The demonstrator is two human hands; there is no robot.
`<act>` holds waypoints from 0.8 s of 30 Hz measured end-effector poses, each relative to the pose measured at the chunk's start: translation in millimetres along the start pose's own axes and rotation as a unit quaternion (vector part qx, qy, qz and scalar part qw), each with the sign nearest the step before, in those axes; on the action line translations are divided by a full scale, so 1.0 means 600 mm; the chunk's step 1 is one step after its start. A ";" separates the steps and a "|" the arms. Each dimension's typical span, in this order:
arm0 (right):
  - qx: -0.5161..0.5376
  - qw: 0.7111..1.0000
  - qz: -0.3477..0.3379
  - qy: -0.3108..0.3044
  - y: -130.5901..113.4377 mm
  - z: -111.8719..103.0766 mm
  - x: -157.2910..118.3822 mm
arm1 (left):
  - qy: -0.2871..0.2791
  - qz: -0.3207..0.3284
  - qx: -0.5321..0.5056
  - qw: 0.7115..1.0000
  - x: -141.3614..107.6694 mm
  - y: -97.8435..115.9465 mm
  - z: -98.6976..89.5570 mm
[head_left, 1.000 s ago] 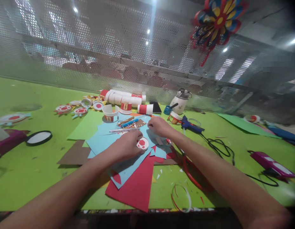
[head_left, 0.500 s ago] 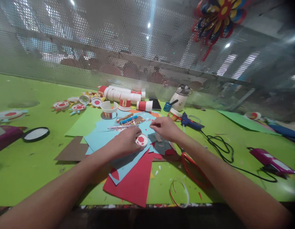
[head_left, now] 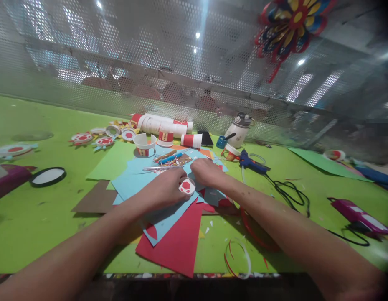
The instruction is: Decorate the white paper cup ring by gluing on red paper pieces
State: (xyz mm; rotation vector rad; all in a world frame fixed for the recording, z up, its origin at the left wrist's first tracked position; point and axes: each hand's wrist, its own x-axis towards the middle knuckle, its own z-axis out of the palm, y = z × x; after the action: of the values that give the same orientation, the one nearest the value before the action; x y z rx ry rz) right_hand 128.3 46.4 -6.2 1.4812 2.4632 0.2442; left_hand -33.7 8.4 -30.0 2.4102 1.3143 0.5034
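Note:
My left hand (head_left: 166,184) is closed on the edge of a small round paper cup base (head_left: 187,186), white with red paper pieces on its face. The base is tilted towards me above the light blue paper (head_left: 128,184). Just beyond and right of it, my right hand (head_left: 207,170) has its fingers curled together and pointing down; whatever they may pinch is too small to make out. Behind the hands lie a blue pen (head_left: 169,158) and a clear-barrelled pen (head_left: 159,168) among paper scraps. A red sheet (head_left: 175,242) lies nearest me.
Paper cups (head_left: 191,141), a cut cup (head_left: 145,146) and decorated discs (head_left: 105,142) stand at the back. To the right are a blue glue gun (head_left: 253,163) with its black cable, a white bottle (head_left: 238,130) and a purple tool (head_left: 358,213). A black-rimmed round object (head_left: 48,177) lies left.
My right hand has moved left and in towards the cup base, its fingers now nearer to it. My left hand keeps its hold, almost still. The view has shifted slightly.

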 end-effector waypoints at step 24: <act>0.170 0.968 -0.093 0.159 -0.029 -0.003 -0.094 | 0.006 0.000 0.016 1.000 -0.001 0.012 -0.003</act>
State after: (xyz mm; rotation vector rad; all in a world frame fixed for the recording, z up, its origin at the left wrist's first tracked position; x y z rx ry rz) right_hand 138.3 -11.6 -1.8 1.4094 3.0062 0.0195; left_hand -29.7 4.3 -25.4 2.4358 1.3374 0.5005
